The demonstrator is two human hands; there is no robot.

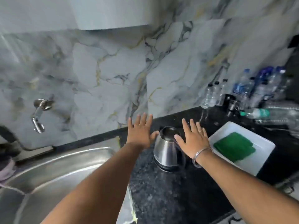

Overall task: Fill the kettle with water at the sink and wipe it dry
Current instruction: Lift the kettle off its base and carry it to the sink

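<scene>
A steel kettle (165, 151) with a black lid and base stands upright on the black granite counter (161, 194), just right of the steel sink (53, 168). My left hand (140, 131) hovers flat at the kettle's left, fingers spread, thumb near its rim. My right hand (192, 137) is spread over the kettle's right side, thumb by the lid; it hides the handle. Neither hand grips anything. A folded green cloth (234, 147) lies in a white tray (265, 151) to the right. The wall tap (38, 115) juts out over the sink at left.
Several plastic water bottles (242, 91) stand and lie at the back right against the marble wall, with a small steel cup (233, 105) among them. A pale cloth (8, 168) sits at the sink's left edge.
</scene>
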